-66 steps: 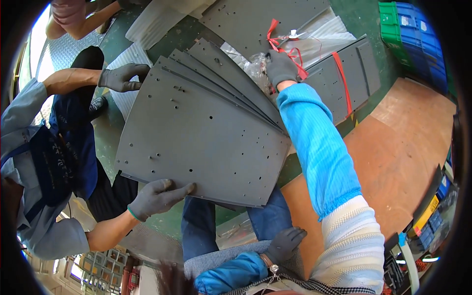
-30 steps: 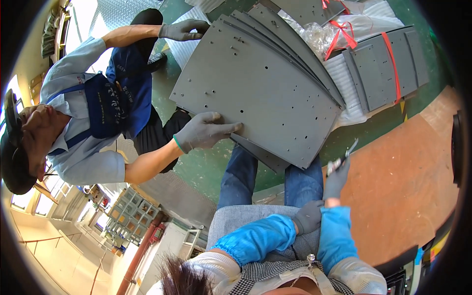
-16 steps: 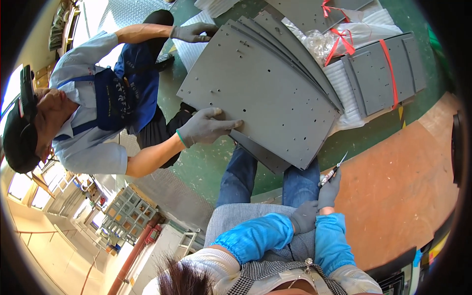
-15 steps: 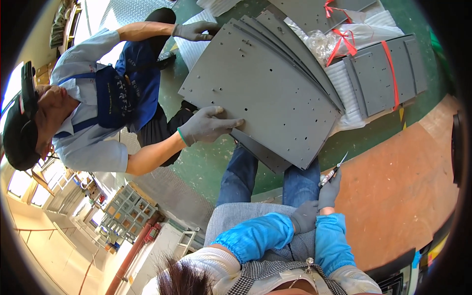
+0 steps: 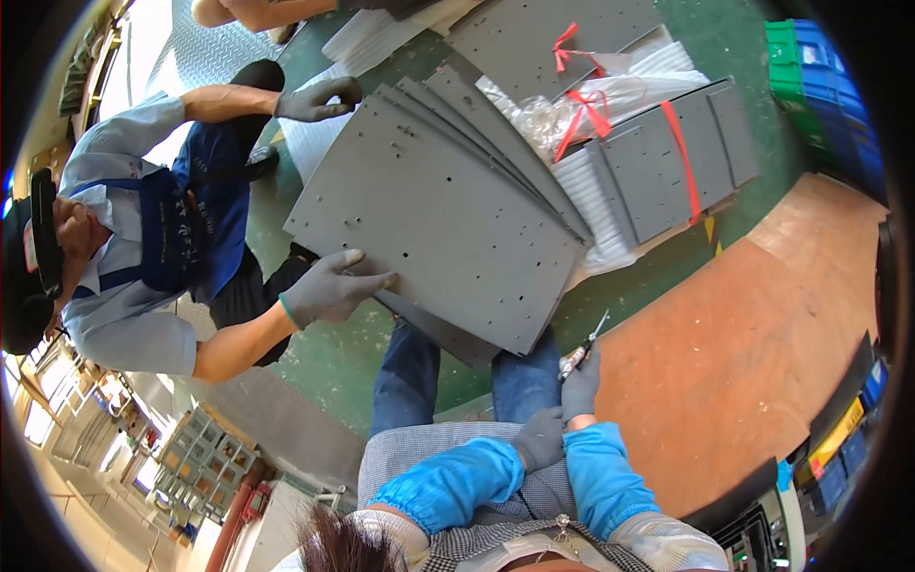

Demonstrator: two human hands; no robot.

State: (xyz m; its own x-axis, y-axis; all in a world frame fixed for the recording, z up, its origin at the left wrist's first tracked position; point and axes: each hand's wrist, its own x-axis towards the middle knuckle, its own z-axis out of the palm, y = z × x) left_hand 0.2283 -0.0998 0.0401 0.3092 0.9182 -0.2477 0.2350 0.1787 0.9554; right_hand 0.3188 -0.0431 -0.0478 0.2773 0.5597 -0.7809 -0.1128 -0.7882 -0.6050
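Observation:
My right hand (image 5: 579, 389), in a grey glove, is closed around a slim tool (image 5: 599, 331) with a pointed metal blade, its exact kind unclear. The blade points up and away, over the floor beside the brown board. My left hand (image 5: 540, 439), also gloved, lies in my lap against my right wrist with its fingers curled; what it holds, if anything, is hidden. In front of my knees is a fanned stack of grey panels (image 5: 448, 229) with small holes and studs. A co-worker's gloved hand (image 5: 334, 288) rests on the top panel's left edge; their other hand (image 5: 322, 99) is at its far corner.
Grey panels tied with red ribbon (image 5: 679, 162) lie on white foam (image 5: 577, 191) at the far right. A large brown board (image 5: 715, 353) is on my right. Green and blue crates (image 5: 824, 95) stand beyond it. The co-worker (image 5: 143, 238) sits at the left. Another person's arm (image 5: 276, 13) shows at the top.
The whole view has shifted, so the scene sits lower and further left; the crates and another person's arm have come into sight. My hands keep their pose. The co-worker's far hand has curled its fingers more.

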